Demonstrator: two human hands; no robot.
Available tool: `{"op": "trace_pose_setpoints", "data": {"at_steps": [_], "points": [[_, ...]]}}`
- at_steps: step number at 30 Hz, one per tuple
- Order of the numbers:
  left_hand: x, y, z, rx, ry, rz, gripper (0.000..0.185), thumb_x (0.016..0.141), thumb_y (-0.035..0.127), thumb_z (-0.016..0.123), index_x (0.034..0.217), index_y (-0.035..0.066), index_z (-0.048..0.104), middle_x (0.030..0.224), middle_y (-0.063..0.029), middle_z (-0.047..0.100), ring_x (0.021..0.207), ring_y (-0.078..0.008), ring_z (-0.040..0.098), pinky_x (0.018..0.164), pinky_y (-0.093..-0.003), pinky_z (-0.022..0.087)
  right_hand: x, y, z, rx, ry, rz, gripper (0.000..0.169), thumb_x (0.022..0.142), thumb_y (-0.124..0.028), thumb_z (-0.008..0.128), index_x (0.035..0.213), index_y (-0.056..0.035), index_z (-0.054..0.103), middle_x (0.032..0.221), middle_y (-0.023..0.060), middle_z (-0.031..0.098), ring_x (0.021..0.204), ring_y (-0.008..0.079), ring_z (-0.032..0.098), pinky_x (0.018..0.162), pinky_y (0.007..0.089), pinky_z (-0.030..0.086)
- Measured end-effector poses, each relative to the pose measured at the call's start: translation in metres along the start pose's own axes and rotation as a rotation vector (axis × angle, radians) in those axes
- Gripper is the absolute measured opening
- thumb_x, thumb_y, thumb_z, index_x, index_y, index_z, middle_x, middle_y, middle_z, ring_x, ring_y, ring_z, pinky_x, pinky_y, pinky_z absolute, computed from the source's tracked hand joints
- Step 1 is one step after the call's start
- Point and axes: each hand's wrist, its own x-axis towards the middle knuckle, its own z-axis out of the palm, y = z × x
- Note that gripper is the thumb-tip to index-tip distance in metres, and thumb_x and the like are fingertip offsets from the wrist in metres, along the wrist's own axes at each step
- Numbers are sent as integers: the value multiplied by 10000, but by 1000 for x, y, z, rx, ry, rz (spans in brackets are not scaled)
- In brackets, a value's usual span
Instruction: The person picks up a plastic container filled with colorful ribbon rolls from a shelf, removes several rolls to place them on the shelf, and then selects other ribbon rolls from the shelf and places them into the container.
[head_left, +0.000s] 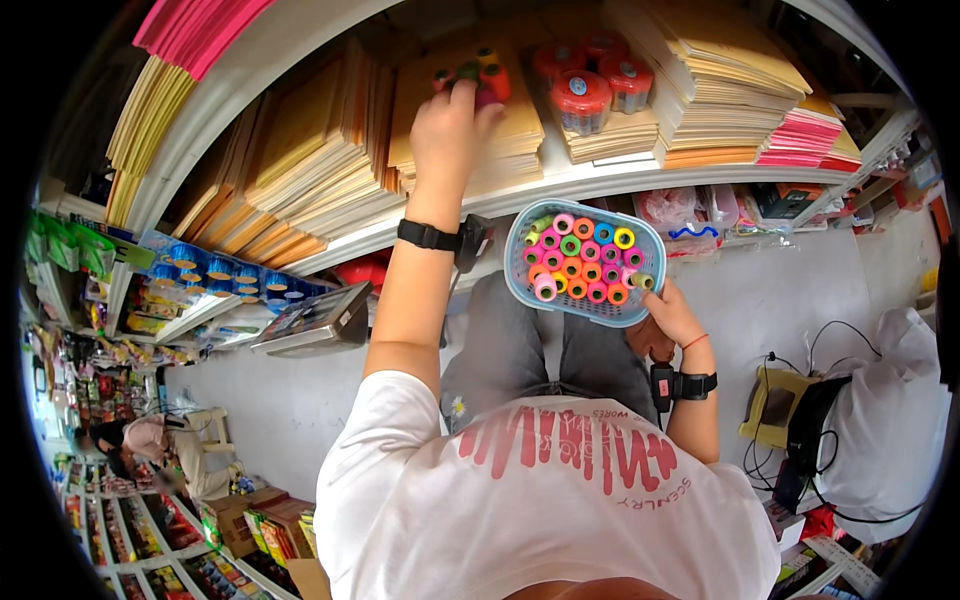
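Observation:
My left hand (448, 135) reaches up to the shelf, over a few coloured thread spools, among them an orange spool (495, 80). These spools lie on a stack of kraft paper envelopes (517, 142). The fingers are bent over them and slightly blurred, and whether they grip one is hidden. My right hand (677, 313) grips the near right rim of a light blue plastic basket (517, 274), thumb on the edge. Inside, several spools in pink, orange, green, blue and yellow stand mostly on end, while a pink spool (545, 288) lies on top.
Red-lidded tubs (581, 97) and more stacked envelopes (727, 97) fill the white shelf. A flat metal-edged device (319, 319) juts out below left. At right, a yellow stool (776, 401) stands among cables. Another person (161, 442) bends over at far left.

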Motion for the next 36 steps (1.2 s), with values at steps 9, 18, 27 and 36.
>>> {"op": "trace_pose_setpoints", "data": {"at_steps": [9,18,27,36], "points": [[-5,-5,5,-34,-23,-37,527,691,293,849,1107,72,614,820,-156,654,765,-368,635,666,-448,522,4,-6,4,52,-64,-44,373,885,-46,496,1246,20,556,1191,116,640,1125,201,579,996,348,447],[-36,23,-40,-340,-114,-25,421,713,168,820,1081,62,643,903,-122,637,847,-323,616,732,-412,506,1,-3,2,-26,-32,-76,349,920,-130,531,1232,25,552,1151,123,648,1096,204,580,962,349,458],[-157,68,-17,-389,-927,235,256,748,303,721,887,94,673,822,-129,674,823,-362,633,703,-475,501,4,-20,4,-97,-44,-27,403,973,-326,543,1163,29,567,1056,149,656,998,255,602,915,374,467],[-122,70,-48,-611,-994,80,225,721,137,660,907,31,591,850,-192,624,829,-398,610,727,-477,490,0,-23,5,-37,-19,-78,347,895,-52,498,1227,25,564,1126,111,667,1059,192,603,957,335,463]]}}
